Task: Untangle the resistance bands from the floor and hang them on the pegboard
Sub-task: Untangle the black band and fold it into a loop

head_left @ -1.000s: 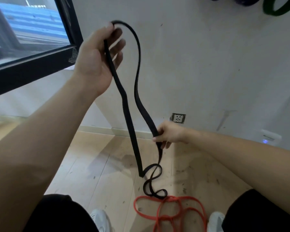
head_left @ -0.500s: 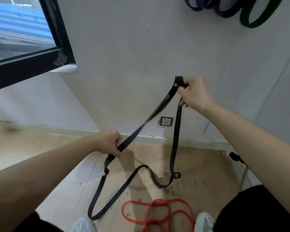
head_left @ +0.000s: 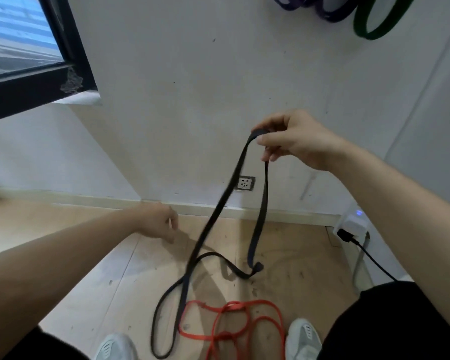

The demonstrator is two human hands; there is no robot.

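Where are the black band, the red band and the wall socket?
black band [head_left: 257, 229]: head view, on its hanging right strand.
red band [head_left: 234, 305]: head view, top of its floor tangle.
wall socket [head_left: 245, 183]: head view, middle of its faceplate.

Single camera, worn on the person's head, wide-angle. It faces forward and steeply down at the white wall [head_left: 192, 100] and wooden floor [head_left: 296, 242]. The left hand [head_left: 159, 222] and right hand [head_left: 296, 141] fall close beneath the lens; the wearer's shoes [head_left: 304, 336] sit at the bottom edge, window [head_left: 16, 35] upper left.
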